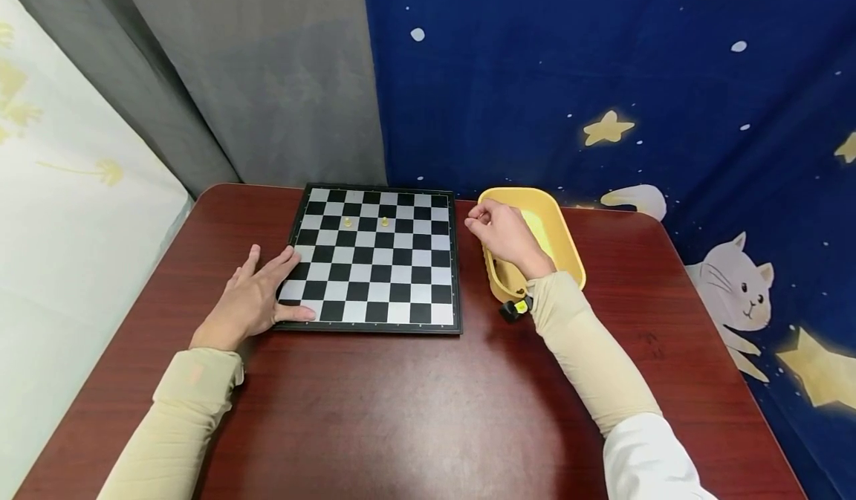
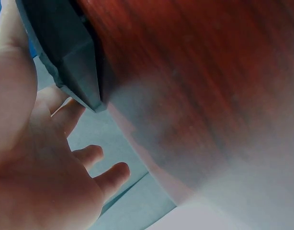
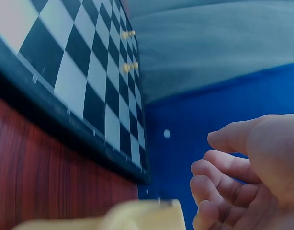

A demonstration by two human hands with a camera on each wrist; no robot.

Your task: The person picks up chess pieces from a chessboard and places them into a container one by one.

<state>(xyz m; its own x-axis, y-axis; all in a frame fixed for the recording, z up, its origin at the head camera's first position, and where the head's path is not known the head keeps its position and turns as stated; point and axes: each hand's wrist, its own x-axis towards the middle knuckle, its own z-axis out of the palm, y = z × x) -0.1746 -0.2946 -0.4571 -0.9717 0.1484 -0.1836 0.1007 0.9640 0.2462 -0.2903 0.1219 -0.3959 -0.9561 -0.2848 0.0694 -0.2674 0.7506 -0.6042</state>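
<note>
A black-and-white chessboard (image 1: 374, 271) lies on the table. Two small pale yellow pawns stand toward its far side, the left pawn (image 1: 348, 222) and the right pawn (image 1: 384, 222). My left hand (image 1: 250, 299) rests spread at the board's near left corner, thumb over the front edge and fingers along the left side. Above the left rim of a yellow basket (image 1: 567, 244) hovers my right hand (image 1: 504, 234). In the right wrist view its fingers (image 3: 207, 188) are loosely bent, apart from the thumb, and no piece shows between them.
Small dark pieces (image 1: 520, 291) lie in the basket's near end, partly hidden by the right arm. A small black device (image 1: 513, 310) sits at the right wrist. Behind the reddish-brown table (image 1: 401, 403) hang a grey curtain (image 1: 267, 76) and a blue starry curtain (image 1: 495, 99).
</note>
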